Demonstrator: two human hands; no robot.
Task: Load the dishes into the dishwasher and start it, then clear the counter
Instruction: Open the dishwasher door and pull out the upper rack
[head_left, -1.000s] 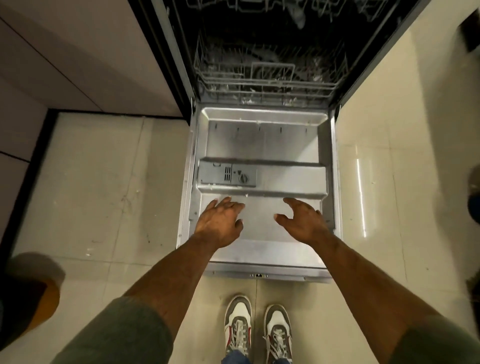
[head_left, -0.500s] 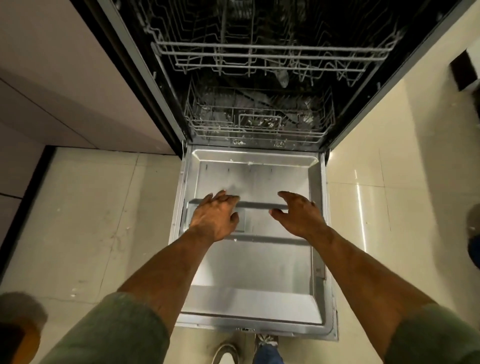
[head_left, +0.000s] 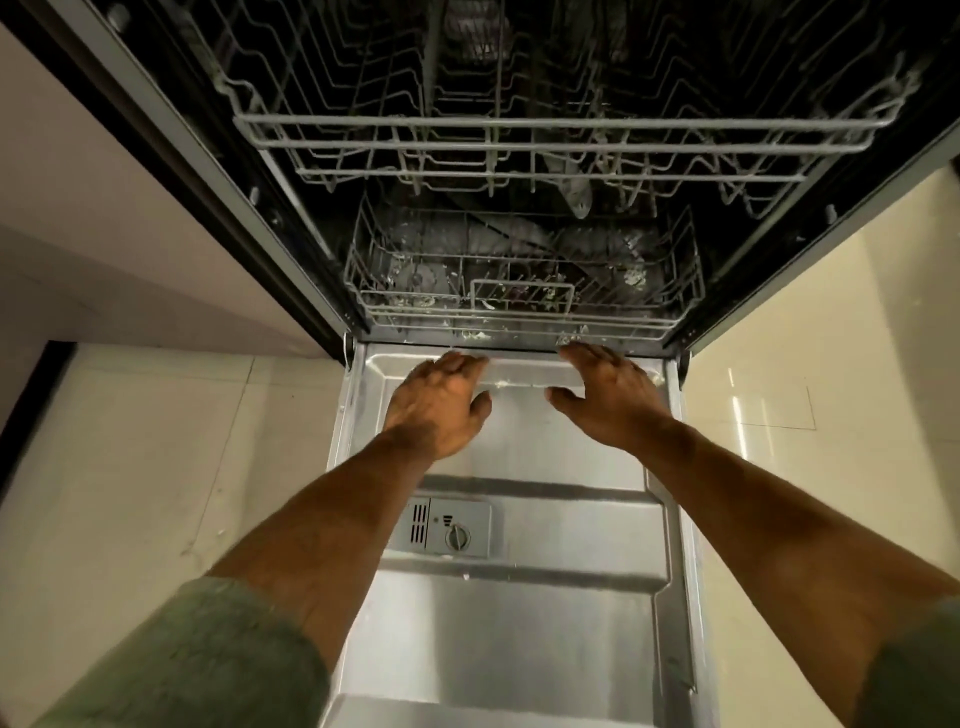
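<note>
The dishwasher stands open, its steel door (head_left: 571, 639) lying flat in front of me. Both my hands stretch out over the door's inner end, palms down and fingers straight. My left hand (head_left: 441, 405) and my right hand (head_left: 608, 395) hover side by side, their fingertips close to the front rail of the lower rack (head_left: 519, 312). Neither hand holds anything. The lower rack sits inside the tub, with white specks on its wires. Above it, the upper rack (head_left: 545, 140) shows no dishes. A detergent dispenser (head_left: 441, 527) is set in the door between my forearms.
Pale glossy floor tiles (head_left: 156, 493) lie on both sides of the door. A light cabinet front (head_left: 104, 208) flanks the dishwasher on the left, and another pale panel (head_left: 831, 312) on the right. The tub's dark frame edges slant outward.
Both hands have moved forward along the door, from its outer part to the hinge end by the lower rack. My view has tilted up and closer, showing more of the racks.
</note>
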